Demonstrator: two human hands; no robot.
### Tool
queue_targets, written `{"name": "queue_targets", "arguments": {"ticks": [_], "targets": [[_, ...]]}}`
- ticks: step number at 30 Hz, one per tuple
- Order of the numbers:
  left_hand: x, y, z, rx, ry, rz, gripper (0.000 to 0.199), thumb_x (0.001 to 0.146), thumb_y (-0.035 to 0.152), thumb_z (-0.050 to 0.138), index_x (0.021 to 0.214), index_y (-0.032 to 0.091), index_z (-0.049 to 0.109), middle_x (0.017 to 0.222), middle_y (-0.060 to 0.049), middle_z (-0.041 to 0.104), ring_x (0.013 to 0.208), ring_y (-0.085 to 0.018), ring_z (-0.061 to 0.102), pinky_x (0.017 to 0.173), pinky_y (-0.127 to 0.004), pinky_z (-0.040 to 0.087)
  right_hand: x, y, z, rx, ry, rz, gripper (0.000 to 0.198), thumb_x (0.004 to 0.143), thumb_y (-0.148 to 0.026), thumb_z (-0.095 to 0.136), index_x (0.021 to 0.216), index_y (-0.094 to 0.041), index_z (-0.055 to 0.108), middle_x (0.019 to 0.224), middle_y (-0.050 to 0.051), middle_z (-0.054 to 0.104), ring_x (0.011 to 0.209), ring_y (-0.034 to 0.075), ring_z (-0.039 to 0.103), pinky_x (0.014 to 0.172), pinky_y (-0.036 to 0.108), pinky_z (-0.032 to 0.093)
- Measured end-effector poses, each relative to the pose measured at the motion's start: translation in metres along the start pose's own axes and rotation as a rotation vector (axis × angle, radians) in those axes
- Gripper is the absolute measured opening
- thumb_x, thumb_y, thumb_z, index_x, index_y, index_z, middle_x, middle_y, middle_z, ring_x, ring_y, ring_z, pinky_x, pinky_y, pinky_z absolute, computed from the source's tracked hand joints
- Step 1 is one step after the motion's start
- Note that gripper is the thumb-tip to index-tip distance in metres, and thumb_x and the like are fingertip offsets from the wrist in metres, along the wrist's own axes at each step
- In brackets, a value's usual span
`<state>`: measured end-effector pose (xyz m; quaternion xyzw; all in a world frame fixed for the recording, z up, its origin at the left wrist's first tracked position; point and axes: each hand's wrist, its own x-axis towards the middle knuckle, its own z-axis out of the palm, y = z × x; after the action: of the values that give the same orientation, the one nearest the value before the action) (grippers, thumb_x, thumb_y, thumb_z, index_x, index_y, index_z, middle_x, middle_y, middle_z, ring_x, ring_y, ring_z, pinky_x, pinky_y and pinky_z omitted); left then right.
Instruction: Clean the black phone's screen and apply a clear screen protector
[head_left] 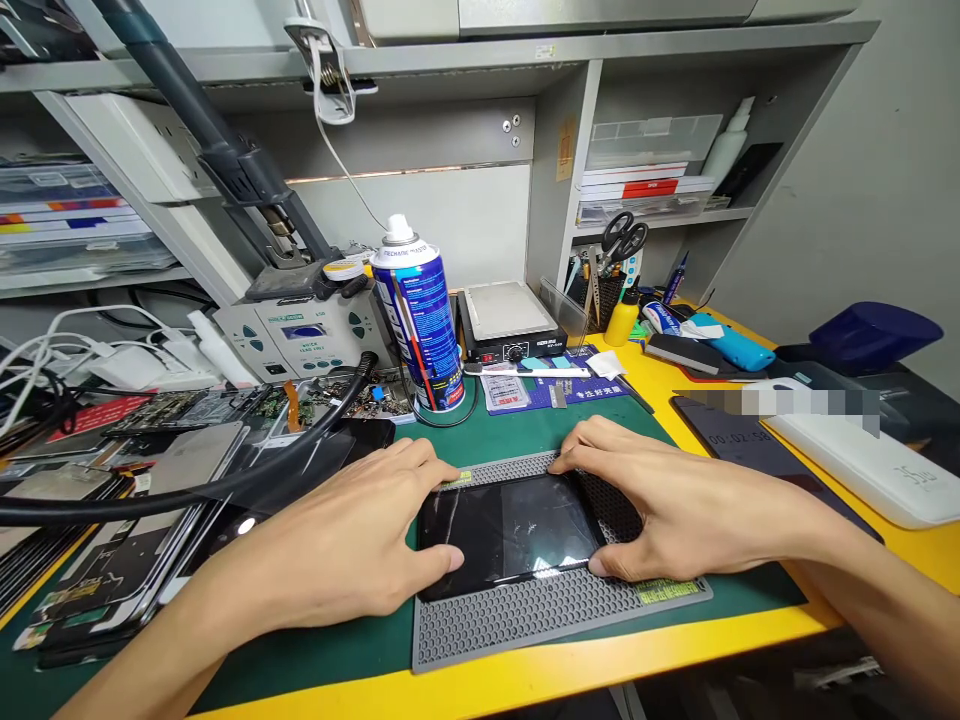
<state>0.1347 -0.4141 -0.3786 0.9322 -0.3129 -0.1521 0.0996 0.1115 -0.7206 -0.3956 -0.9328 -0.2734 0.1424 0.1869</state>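
Observation:
A black smartphone lies sideways, glossy screen up, on a grey honeycomb-textured mat. Pale marks and reflections show on its glass. My left hand grips the phone's left end, thumb on the near corner and fingertips at the far edge. At the opposite end, my right hand holds it the same way, with the thumb at the near corner and the index finger at the far one. The undersides of my fingers and the phone's back are hidden.
Behind the mat stand a blue spray can, a hot plate and a rework station. A black hose crosses phone parts at left. A timer phone and white power bank lie right.

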Motion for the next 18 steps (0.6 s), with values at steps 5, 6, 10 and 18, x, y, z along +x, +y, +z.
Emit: {"name": "queue_targets", "arguments": {"ticks": [5, 6, 10, 18], "targets": [[0.002, 0.000, 0.002, -0.075, -0.011, -0.023, 0.045, 0.089, 0.052, 0.063, 0.130, 0.034, 0.059, 0.123, 0.000, 0.062, 0.117, -0.024, 0.060, 0.098, -0.033, 0.047, -0.001, 0.000, 0.000, 0.000, -0.012, 0.017, 0.062, 0.079, -0.042, 0.074, 0.135, -0.025, 0.053, 0.129, 0.006, 0.051, 0.114, 0.026, 0.055, 0.095, 0.037, 0.050], [0.003, -0.001, 0.003, -0.093, -0.008, -0.024, 0.043, 0.090, 0.051, 0.062, 0.129, 0.034, 0.059, 0.124, 0.000, 0.061, 0.116, -0.023, 0.060, 0.098, -0.032, 0.047, -0.002, -0.001, 0.000, 0.001, -0.014, 0.018, 0.062, 0.079, -0.041, 0.074, 0.135, -0.026, 0.052, 0.129, 0.006, 0.051, 0.114, 0.026, 0.056, 0.095, 0.038, 0.050], [0.006, -0.005, 0.006, -0.164, -0.003, -0.026, 0.037, 0.091, 0.052, 0.061, 0.124, 0.035, 0.061, 0.126, 0.001, 0.061, 0.114, -0.021, 0.060, 0.098, -0.031, 0.046, -0.003, -0.003, 0.000, 0.010, -0.010, 0.028, 0.059, 0.078, -0.037, 0.073, 0.133, -0.027, 0.052, 0.128, 0.006, 0.052, 0.113, 0.026, 0.056, 0.095, 0.038, 0.051], [0.013, -0.009, 0.007, -0.259, 0.004, -0.049, 0.028, 0.091, 0.053, 0.060, 0.106, 0.029, 0.064, 0.109, 0.002, 0.064, 0.098, -0.020, 0.061, 0.084, -0.031, 0.044, -0.005, -0.006, 0.000, 0.014, 0.035, 0.016, 0.053, 0.078, -0.034, 0.072, 0.127, -0.028, 0.055, 0.119, 0.006, 0.058, 0.104, 0.027, 0.060, 0.083, 0.036, 0.054]]}}
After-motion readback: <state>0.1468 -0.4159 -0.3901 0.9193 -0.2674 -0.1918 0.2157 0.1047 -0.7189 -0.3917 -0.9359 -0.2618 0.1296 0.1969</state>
